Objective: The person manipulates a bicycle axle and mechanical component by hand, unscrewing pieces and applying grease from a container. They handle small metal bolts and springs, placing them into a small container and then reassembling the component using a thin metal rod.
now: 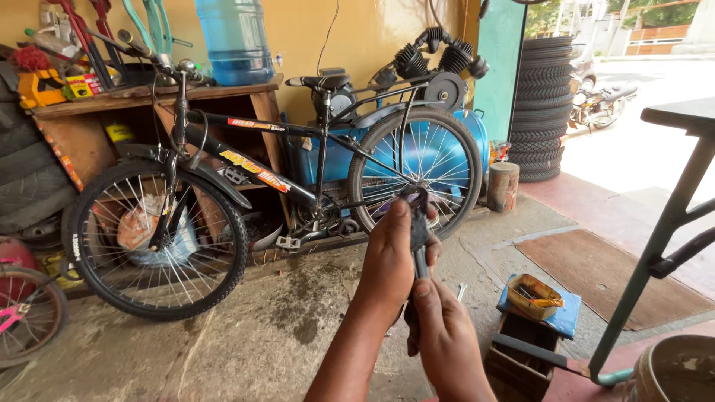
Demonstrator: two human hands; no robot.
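Observation:
Both my hands are raised in front of me around one small dark metal part, a narrow piece with a rounded top end. My left hand wraps its upper half from the left, thumb side up. My right hand grips its lower end from below. Behind the hands a black bicycle with orange lettering leans against a wooden shelf, its rear wheel directly beyond the part.
A blue compressor stands behind the bicycle's rear wheel, a stack of tyres at the doorway. A small wooden box with a blue pad and a tin sits on the concrete floor at right, beside a green metal stand and a bucket.

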